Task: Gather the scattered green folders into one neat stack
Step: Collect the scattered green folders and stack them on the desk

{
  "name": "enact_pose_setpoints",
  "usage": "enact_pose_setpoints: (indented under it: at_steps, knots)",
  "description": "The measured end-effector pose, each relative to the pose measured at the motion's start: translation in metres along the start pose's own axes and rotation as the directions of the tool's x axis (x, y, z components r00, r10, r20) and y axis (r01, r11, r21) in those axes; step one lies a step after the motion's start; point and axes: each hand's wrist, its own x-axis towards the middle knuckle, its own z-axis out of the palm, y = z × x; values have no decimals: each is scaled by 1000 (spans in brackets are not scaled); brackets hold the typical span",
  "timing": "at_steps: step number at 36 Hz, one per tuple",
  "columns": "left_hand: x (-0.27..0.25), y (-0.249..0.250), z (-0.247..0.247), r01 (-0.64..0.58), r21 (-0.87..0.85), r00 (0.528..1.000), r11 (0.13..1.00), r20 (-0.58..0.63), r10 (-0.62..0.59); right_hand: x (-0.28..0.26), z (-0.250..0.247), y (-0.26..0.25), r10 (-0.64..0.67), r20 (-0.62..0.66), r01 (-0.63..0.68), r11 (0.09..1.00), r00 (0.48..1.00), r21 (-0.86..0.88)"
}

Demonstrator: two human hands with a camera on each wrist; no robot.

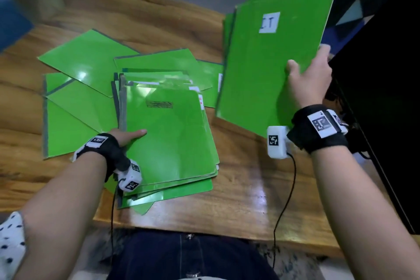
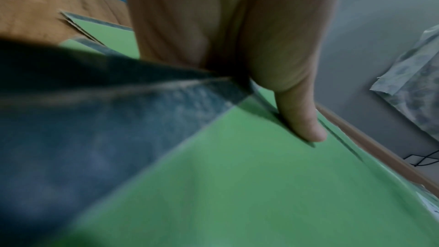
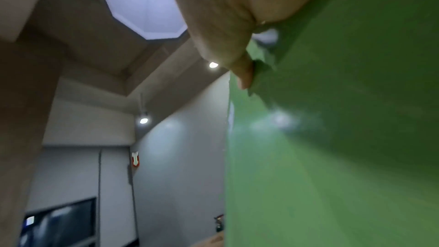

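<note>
A rough stack of green folders [image 1: 168, 138] lies in the middle of the wooden table [image 1: 238, 200]. My left hand [image 1: 127, 135] grips its grey spine edge [image 2: 118, 119], thumb [image 2: 301, 119] flat on the top cover, fingers hidden behind the spine. My right hand [image 1: 311, 79] holds a bundle of green folders [image 1: 268, 63] raised and tilted above the table's right side, thumb on the front cover, which carries a white label, fingers behind. The same bundle [image 3: 332, 138] fills the right wrist view. More loose folders [image 1: 86, 59] lie fanned out to the left and behind the stack.
A large black panel [image 1: 381, 98] stands along the right edge, close to my right hand. Something blue [image 1: 11, 20] sits at the far left. Bare wood shows in front of the stack and under the raised bundle. Cables hang from both wrists.
</note>
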Motion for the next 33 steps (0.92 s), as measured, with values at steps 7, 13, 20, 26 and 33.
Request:
enact_pose_setpoints:
  at_steps: [7, 13, 20, 26, 33]
  knots:
    - [-10, 3, -7, -7, -80, 998, 997, 67, 13, -30, 104, 48, 246, 501, -450, 826, 830, 340]
    - [-13, 7, -10, 17, -129, 990, 992, 139, 1, -85, 143, 43, 364, 629, -353, 924, 687, -148]
    - [-12, 7, -9, 31, -44, 993, 999, 113, -26, -81, 151, 44, 388, 694, -64, 894, 607, -444]
    - [-13, 8, -8, 44, -42, 994, 998, 98, -40, -66, 163, 30, 328, 644, 1, 891, 691, -455]
    - [-10, 9, -6, 59, -25, 995, 998, 81, -57, -56, 185, 11, 287, 612, -96, 941, 737, -326]
